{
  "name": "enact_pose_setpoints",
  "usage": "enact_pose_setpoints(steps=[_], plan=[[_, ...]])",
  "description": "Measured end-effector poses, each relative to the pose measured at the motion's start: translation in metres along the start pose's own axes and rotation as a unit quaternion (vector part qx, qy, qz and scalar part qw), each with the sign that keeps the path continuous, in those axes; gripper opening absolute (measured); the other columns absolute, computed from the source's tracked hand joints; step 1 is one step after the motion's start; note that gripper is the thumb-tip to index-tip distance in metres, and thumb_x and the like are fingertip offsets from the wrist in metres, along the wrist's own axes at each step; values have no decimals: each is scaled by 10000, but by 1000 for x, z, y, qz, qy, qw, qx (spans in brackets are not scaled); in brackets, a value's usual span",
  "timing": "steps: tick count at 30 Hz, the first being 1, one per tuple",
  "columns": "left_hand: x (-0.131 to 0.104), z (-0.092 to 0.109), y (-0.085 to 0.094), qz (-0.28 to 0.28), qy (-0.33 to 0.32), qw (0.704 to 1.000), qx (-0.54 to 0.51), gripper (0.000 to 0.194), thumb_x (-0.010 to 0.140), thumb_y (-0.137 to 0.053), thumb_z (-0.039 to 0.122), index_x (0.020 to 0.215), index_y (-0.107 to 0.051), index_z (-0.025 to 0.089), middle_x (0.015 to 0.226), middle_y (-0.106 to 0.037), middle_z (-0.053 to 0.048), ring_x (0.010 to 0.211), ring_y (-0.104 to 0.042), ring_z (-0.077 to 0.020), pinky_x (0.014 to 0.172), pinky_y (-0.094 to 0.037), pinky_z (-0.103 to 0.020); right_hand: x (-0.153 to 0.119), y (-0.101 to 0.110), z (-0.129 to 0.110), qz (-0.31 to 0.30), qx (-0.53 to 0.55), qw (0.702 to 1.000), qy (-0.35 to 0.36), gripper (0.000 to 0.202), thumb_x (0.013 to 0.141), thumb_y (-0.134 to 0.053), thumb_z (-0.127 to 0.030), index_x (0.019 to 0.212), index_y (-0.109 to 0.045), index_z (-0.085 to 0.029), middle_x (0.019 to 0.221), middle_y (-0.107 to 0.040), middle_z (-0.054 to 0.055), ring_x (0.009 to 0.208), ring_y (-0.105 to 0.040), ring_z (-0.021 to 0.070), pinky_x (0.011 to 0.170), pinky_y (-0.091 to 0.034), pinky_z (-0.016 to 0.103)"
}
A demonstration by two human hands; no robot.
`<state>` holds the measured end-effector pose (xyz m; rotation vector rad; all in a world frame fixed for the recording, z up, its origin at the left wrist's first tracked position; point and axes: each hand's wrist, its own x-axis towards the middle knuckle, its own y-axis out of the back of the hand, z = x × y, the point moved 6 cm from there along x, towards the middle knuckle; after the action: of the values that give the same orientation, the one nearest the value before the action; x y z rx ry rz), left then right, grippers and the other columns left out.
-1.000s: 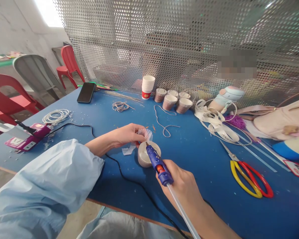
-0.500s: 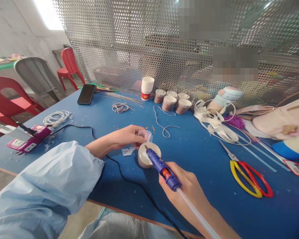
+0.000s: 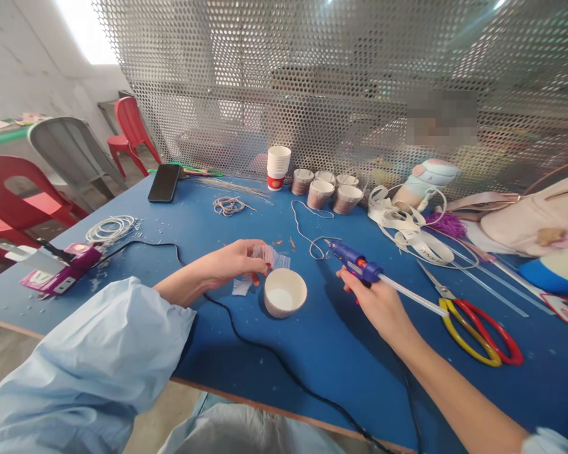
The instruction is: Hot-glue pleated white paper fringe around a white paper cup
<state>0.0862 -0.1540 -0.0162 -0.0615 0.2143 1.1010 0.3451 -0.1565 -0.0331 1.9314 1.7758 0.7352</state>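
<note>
My left hand [image 3: 236, 260] is closed on a crinkled, translucent whitish-pink strip [image 3: 280, 260], which spreads out behind the cup. A small cup [image 3: 286, 312] with a white inside and a pale brownish outside stands upright just right of these fingers. My right hand [image 3: 376, 306] grips a blue hot glue gun [image 3: 350, 260] with a clear glue stick [image 3: 409, 292] poking out of its back. The gun's nozzle points left and away from me, over a loose cord [image 3: 307, 243], apart from the cup.
Several cord-wrapped cups [image 3: 320, 194] and a stack of paper cups [image 3: 278, 167] stand along the perforated metal screen [image 3: 246, 82]. Scissors [image 3: 473, 328] and white ribbon [image 3: 407, 230] lie at right. A phone [image 3: 164, 183], coiled cord [image 3: 230, 205] and purple power strip [image 3: 71, 268] are leftward. A black cable [image 3: 265, 350] crosses the front.
My right hand has moved the glue gun up and right, off the cup, so the cup's inside now shows. My left hand has stayed beside the cup with the strip.
</note>
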Motion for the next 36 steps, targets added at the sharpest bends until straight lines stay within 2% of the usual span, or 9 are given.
enact_pose_setpoints(steps=[3,9,12,15,21,27,30,33,36], plan=[[-8,0,3,23,5,1000,2,121,689,-661,211,759,-583,150,753,-607,-10,658,-561,-120,588,-501,-251,12,-8,19,-2,-28,999,-28,443,782,-522,-521,978,-644,-144,835,-682,91,831,-634,269,743,-489,383],[-18,-4,4,64,19,998,-3,215,736,-683,345,742,-574,160,776,-597,-16,661,-543,-111,570,-466,-228,8,-3,34,-32,-24,998,-38,469,777,-539,-546,1077,-593,-189,958,-685,97,915,-630,286,835,-464,420],[-19,-3,5,94,-4,996,2,244,717,-705,362,688,-574,159,750,-589,-11,658,-530,-110,569,-448,-223,-8,17,41,1,-24,999,-33,490,738,-574,-602,1015,-577,-198,953,-668,94,868,-624,260,801,-479,401],[-20,-2,4,111,-20,993,21,257,700,-723,367,675,-581,155,720,-577,2,614,-517,-97,571,-434,-225,-35,44,44,54,-73,994,-57,452,723,-566,-645,869,-554,-217,769,-609,36,702,-591,211,669,-485,348],[-25,-2,1,128,0,989,80,255,670,-747,354,758,-599,166,639,-563,38,565,-526,-99,550,-394,-218,-68,48,-14,-48,-106,992,51,279,829,-539,-501,722,-570,-245,669,-592,-7,590,-545,153,527,-436,261],[-27,-3,1,150,14,984,94,197,701,-705,336,759,-633,161,577,-587,37,528,-540,-101,519,-363,-202,-39,6,-90,-108,-38,975,190,82,846,-543,-274,780,-564,-231,710,-605,-21,622,-537,123,597,-443,247],[-26,-3,2,158,5,985,70,206,726,-689,349,718,-621,154,603,-593,28,522,-542,-92,509,-374,-196,-22,-15,-104,-169,-37,956,238,111,832,-572,-235,937,-596,-209,927,-634,20,709,-556,129,660,-462,269],[-24,-5,3,166,14,985,43,220,723,-695,348,686,-594,156,601,-579,35,490,-516,-74,478,-365,-186,-20,-27,-107,-291,-40,908,298,218,825,-629,-259,1038,-617,-213,1123,-604,43,840,-582,145,753,-469,288],[-24,-9,4,177,32,983,30,234,725,-692,346,658,-566,160,559,-554,45,442,-460,-57,440,-333,-178,-26,-29,-104,-337,-81,867,359,166,833,-649,-222,997,-652,-197,1093,-622,50,928,-577,175,831,-434,321]])
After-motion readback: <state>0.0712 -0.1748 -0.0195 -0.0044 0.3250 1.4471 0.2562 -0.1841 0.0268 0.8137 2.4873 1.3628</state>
